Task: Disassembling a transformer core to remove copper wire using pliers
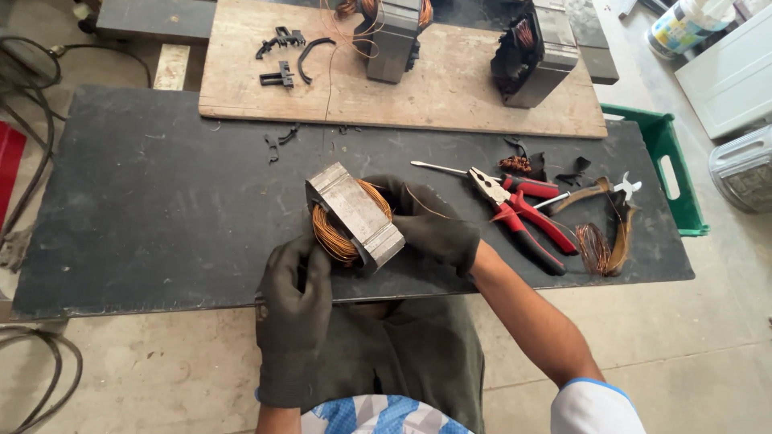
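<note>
Left hand: gloved left hand (pixel 294 299) at the near edge of the black worktop (pixel 153 209), fingers curled against the copper winding (pixel 331 233) on the near side of the motor stator (pixel 355 213); gripping it, as far as the view shows
Right hand: gloved right hand (pixel 430 225) wrapped round the far side of the stator, fingers closed on the metal core and coil
Stator: grey laminated block, tilted, held between both hands just above the worktop's front middle; copper wire bulges out on both sides, one loose strand trailing toward the right
Tools: red-handled pliers (pixel 523 213) lie just right of the right hand, jaws toward the stator; a screwdriver (pixel 474 175) beside them, tip pointing left
Scrap: a bundle of pulled copper wire (pixel 601 245) right of the pliers; small black bits scattered near
Far side: wooden board (pixel 386 88) behind the worktop carries two more stators (pixel 535 52) and black plastic pieces (pixel 281 56)
Surround: green crate (pixel 671 165) at the worktop's right end; cables (pixel 32 104) on the floor at left
</note>
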